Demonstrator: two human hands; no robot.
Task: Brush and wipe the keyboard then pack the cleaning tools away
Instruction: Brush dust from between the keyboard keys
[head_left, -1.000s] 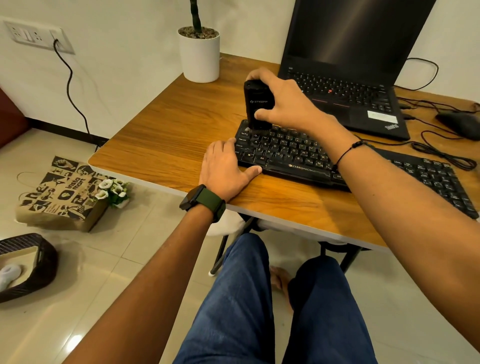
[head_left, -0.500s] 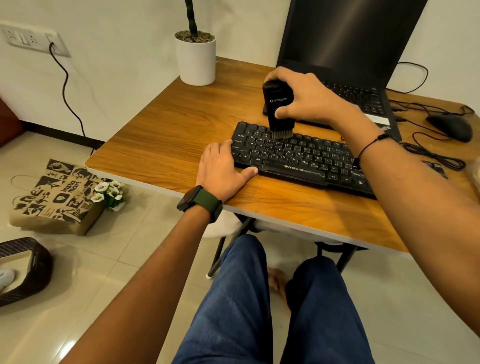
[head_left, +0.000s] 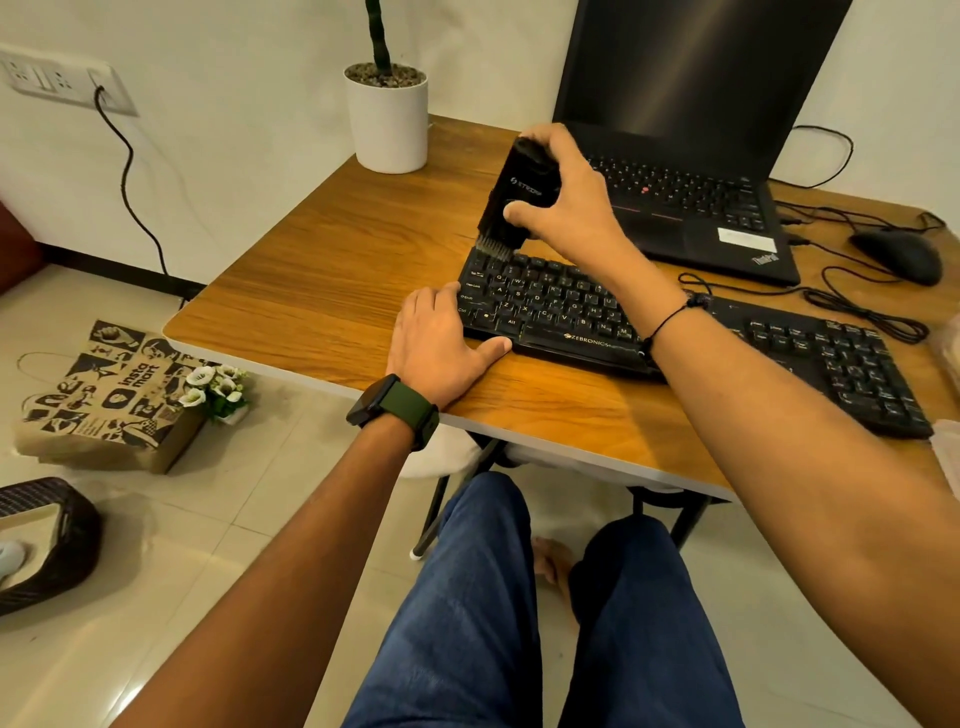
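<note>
A black keyboard (head_left: 779, 358) lies across the wooden table (head_left: 337, 260). My right hand (head_left: 569, 200) grips a black brush tool (head_left: 517, 195) upright, slightly tilted, with its bristles on the keyboard's far left corner. My left hand (head_left: 441, 345) rests flat on the table at the keyboard's left end, its thumb along the front edge and its fingers against the side.
An open black laptop (head_left: 691, 156) stands behind the keyboard. A white plant pot (head_left: 387, 124) sits at the table's back left, a black mouse (head_left: 898, 254) with cables at the right. On the floor left are a printed paper bag (head_left: 104, 395), small flowers (head_left: 215, 387) and a dark basket (head_left: 52, 540).
The brush swept right along the keyboard's upper rows, then back left to the far left corner, now tilted. My left hand stayed in place.
</note>
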